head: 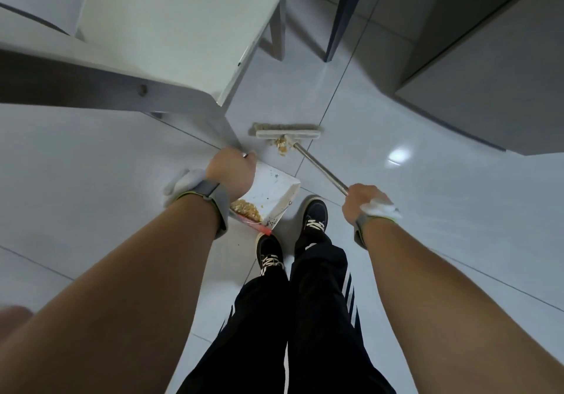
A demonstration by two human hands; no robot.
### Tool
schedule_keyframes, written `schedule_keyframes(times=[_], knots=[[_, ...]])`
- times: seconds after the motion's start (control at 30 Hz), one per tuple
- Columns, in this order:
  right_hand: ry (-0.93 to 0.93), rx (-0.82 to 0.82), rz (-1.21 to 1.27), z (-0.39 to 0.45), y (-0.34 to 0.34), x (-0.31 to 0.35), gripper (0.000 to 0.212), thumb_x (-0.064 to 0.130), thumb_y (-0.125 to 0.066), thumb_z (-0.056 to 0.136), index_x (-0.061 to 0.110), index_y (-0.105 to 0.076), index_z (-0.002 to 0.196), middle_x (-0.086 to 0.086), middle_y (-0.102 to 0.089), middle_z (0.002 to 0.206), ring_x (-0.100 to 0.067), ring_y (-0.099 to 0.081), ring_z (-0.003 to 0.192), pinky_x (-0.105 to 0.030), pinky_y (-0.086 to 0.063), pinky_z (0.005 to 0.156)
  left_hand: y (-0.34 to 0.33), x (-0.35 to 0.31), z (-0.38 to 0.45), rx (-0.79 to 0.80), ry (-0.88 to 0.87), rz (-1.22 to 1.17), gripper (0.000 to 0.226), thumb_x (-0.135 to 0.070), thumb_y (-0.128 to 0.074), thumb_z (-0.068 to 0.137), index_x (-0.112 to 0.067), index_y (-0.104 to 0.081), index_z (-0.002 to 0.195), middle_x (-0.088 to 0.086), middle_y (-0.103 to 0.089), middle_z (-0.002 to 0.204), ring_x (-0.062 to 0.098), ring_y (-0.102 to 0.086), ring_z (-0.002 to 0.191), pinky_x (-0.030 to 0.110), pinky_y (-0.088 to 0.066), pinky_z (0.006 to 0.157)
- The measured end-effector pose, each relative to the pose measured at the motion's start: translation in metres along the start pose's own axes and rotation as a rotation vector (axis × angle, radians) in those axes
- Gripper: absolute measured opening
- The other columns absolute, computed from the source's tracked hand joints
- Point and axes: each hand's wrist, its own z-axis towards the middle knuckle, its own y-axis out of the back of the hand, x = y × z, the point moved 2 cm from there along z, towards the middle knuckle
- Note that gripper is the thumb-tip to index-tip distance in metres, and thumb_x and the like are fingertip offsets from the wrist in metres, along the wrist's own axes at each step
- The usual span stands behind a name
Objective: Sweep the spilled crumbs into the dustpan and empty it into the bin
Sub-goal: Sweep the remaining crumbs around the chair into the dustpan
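A small pile of tan crumbs (pixel 282 144) lies on the pale floor tiles, right against the broom head (pixel 287 131). The broom's metal handle (pixel 320 167) slants down to my right hand (pixel 363 201), which grips its end. The white dustpan (pixel 276 187) sits tilted on the floor just in front of my feet, with a heap of crumbs (pixel 247 209) in its near corner. My left hand (pixel 232 170) is curled round the dustpan's handle, which the hand mostly hides. The floor crumbs lie a short way beyond the dustpan's far edge.
A white chair (pixel 171 57) stands at the upper left, one leg ending close to my left hand. A dark furniture leg (pixel 345 12) and a grey cabinet (pixel 488 73) stand at the upper right. My black shoes (pixel 314 215) are just behind the dustpan.
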Motion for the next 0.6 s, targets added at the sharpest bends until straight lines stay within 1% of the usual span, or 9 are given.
schedule_keyframes(times=[0.07, 0.1, 0.13, 0.2, 0.3, 0.37, 0.43, 0.53, 0.6], knots=[[-0.005, -0.014, 0.011, -0.013, -0.017, -0.022, 0.022, 0.013, -0.043, 0.089, 0.020, -0.060, 0.103, -0.002, -0.062, 0.098, -0.027, -0.059, 0.086, -0.032, -0.042, 0.072, 0.001, -0.004, -0.003, -0.022, -0.046, 0.019, 0.048, -0.028, -0.036, 0.102, -0.011, -0.033, 0.057, 0.018, -0.049, 0.066, 0.044, -0.059, 0.082, 0.046, -0.045, 0.069], [-0.013, -0.021, 0.058, -0.021, -0.022, -0.031, 0.021, 0.015, -0.042, 0.090, 0.021, -0.058, 0.101, -0.003, -0.064, 0.101, -0.027, -0.062, 0.090, -0.031, -0.046, 0.075, 0.000, -0.006, -0.004, -0.029, -0.058, 0.026, 0.050, -0.028, -0.036, 0.103, -0.009, -0.035, 0.056, 0.024, -0.053, 0.071, 0.047, -0.062, 0.087, 0.045, -0.047, 0.070], [-0.027, -0.042, 0.096, -0.020, -0.026, -0.036, 0.020, 0.018, -0.041, 0.092, 0.022, -0.058, 0.102, -0.004, -0.065, 0.103, -0.027, -0.063, 0.092, -0.032, -0.049, 0.079, 0.000, -0.007, -0.005, -0.035, -0.057, 0.035, 0.051, -0.030, -0.036, 0.103, -0.005, -0.042, 0.058, 0.028, -0.055, 0.074, 0.047, -0.063, 0.089, 0.043, -0.047, 0.070], [-0.070, -0.048, 0.132, -0.021, -0.030, -0.044, 0.022, 0.024, -0.039, 0.094, 0.024, -0.058, 0.104, -0.003, -0.065, 0.104, -0.028, -0.064, 0.092, -0.034, -0.051, 0.082, -0.002, -0.008, -0.004, -0.041, -0.044, 0.056, 0.054, -0.032, -0.036, 0.102, 0.007, -0.056, 0.072, 0.032, -0.059, 0.078, 0.048, -0.064, 0.088, 0.044, -0.049, 0.071], [-0.112, -0.030, 0.112, -0.016, -0.030, -0.041, 0.022, 0.024, -0.042, 0.094, 0.020, -0.059, 0.106, -0.007, -0.065, 0.108, -0.031, -0.064, 0.094, -0.035, -0.051, 0.079, -0.006, -0.010, -0.002, -0.044, -0.035, 0.102, 0.051, -0.031, -0.037, 0.102, 0.005, -0.056, 0.072, 0.027, -0.058, 0.073, 0.048, -0.062, 0.087, 0.041, -0.043, 0.067], [-0.122, -0.027, 0.173, -0.007, -0.029, -0.038, 0.025, 0.018, -0.045, 0.095, 0.008, -0.061, 0.112, -0.014, -0.065, 0.110, -0.035, -0.063, 0.099, -0.037, -0.048, 0.076, -0.011, -0.009, 0.004, -0.042, -0.041, 0.126, 0.048, -0.029, -0.038, 0.101, 0.012, -0.062, 0.090, 0.032, -0.064, 0.094, 0.048, -0.062, 0.096, 0.040, -0.040, 0.068], [-0.112, -0.020, 0.277, 0.001, -0.030, -0.035, 0.028, 0.012, -0.046, 0.094, 0.000, -0.061, 0.114, -0.020, -0.063, 0.113, -0.038, -0.060, 0.105, -0.038, -0.042, 0.073, -0.015, -0.005, 0.009, -0.034, -0.046, 0.145, 0.046, -0.029, -0.038, 0.100, 0.011, -0.062, 0.097, 0.032, -0.065, 0.103, 0.047, -0.062, 0.098, 0.039, -0.040, 0.069], [-0.092, -0.008, 0.314, 0.011, -0.025, -0.034, 0.029, 0.010, -0.046, 0.094, -0.002, -0.060, 0.116, -0.022, -0.061, 0.115, -0.039, -0.058, 0.108, -0.037, -0.037, 0.071, -0.027, -0.009, 0.018, -0.021, -0.045, 0.205, 0.048, -0.031, -0.036, 0.101, 0.010, -0.062, 0.097, 0.031, -0.065, 0.100, 0.046, -0.062, 0.095, 0.040, -0.042, 0.070], [-0.054, -0.015, 0.309, 0.017, -0.022, -0.030, 0.028, 0.010, -0.046, 0.094, 0.000, -0.059, 0.117, -0.022, -0.061, 0.115, -0.039, -0.058, 0.108, -0.037, -0.038, 0.072, -0.030, -0.015, 0.021, 0.002, -0.049, 0.283, 0.051, -0.030, -0.031, 0.103, 0.011, -0.061, 0.101, 0.028, -0.061, 0.090, 0.041, -0.059, 0.086, 0.038, -0.040, 0.068]])
